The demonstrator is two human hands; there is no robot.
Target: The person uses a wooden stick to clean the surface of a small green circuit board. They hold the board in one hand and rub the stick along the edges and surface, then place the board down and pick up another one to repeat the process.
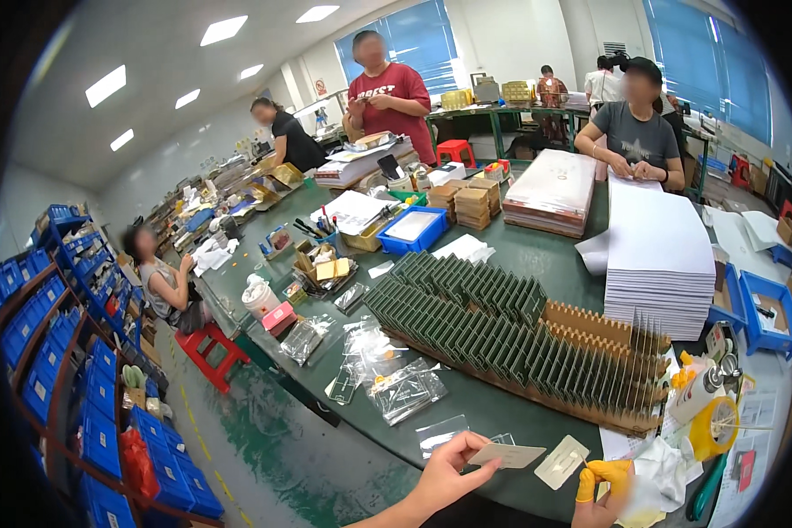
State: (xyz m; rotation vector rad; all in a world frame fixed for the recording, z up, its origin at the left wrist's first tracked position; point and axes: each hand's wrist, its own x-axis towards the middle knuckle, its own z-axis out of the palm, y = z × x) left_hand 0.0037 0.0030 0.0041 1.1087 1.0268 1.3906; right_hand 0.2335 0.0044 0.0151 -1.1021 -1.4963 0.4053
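My left hand [456, 471] pinches a flat cream-coloured card [508, 455] between thumb and fingers, above the near edge of the green table. Just right of it is a second cream plate [561, 463] with rounded corners and a small mark in its middle. Yellow finger covers sit on the fingers of my right hand [605, 495], which are closed close by that plate's right corner. Something thin seems to stick out from those fingertips towards the plate, too small to make out. A clear plastic sleeve [441, 433] lies behind my left hand.
Beyond my hands, a brown slotted rack [607, 339] holds rows of upright dark green boards [466, 321]. Clear bags [407, 392] lie to its left. At right are a white bottle [697, 393], a yellow tape roll [715, 429] and white cloth [660, 466]. Several people work around the table.
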